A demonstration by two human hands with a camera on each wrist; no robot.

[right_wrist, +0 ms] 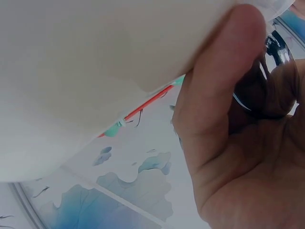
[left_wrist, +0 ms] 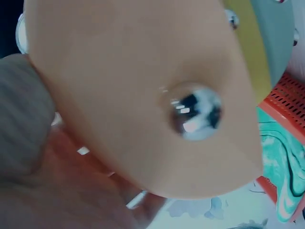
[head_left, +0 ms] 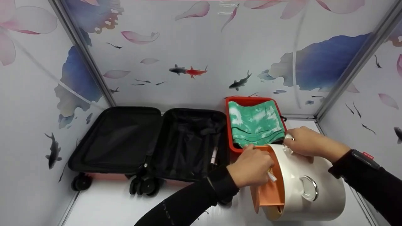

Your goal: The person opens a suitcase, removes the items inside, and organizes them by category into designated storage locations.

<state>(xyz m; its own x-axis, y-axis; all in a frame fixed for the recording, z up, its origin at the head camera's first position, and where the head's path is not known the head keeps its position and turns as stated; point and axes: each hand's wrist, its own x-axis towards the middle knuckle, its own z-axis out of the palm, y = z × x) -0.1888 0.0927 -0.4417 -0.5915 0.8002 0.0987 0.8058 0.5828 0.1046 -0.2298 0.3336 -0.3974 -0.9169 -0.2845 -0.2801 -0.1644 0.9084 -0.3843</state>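
Presently, the item under handling, a white rounded cabinet [head_left: 314, 169], lies in the lower right of the head frame, on the white desk [head_left: 100, 202]. Its orange drawer [head_left: 270, 197] stands pulled out toward the left of the frame.

Right grip [head_left: 303, 141]: fingers curled round the upper handle [head_left: 289, 137] of the cabinet; the right wrist view shows the fingers bent about its chrome ring, one digit lying along the white body. A lower handle [head_left: 315, 188], likewise chrome-edged, sits on the same side, untouched.

Left grip [head_left: 252, 166]: placed at the orange drawer, knuckles bent, fingertips hidden. A small white piece [head_left: 272, 176] shows just beside the fingers; whether they pinch it or the drawer cannot be told. The left wrist view finds the hand behind the drawer front, which bears a round chrome knob [left_wrist: 198, 113]. Beyond it, in the upper right of that view, appear a yellow front [left_wrist: 252, 57] and a pale blue-green front [left_wrist: 277, 38].

Surroundings: a red basket [head_left: 230, 131] stands right of centre, just above the drawer in the head frame, holding a folded green-and-white cloth [head_left: 256, 124]. An open suitcase [head_left: 119, 141] with black lining occupies the left and centre, its right half beside the basket. A slim pale stick [head_left: 214, 156] lies in that right half. Dark wheels [head_left: 147, 185] show along the lower edge. Both arms are in black sleeves [head_left: 188, 194].
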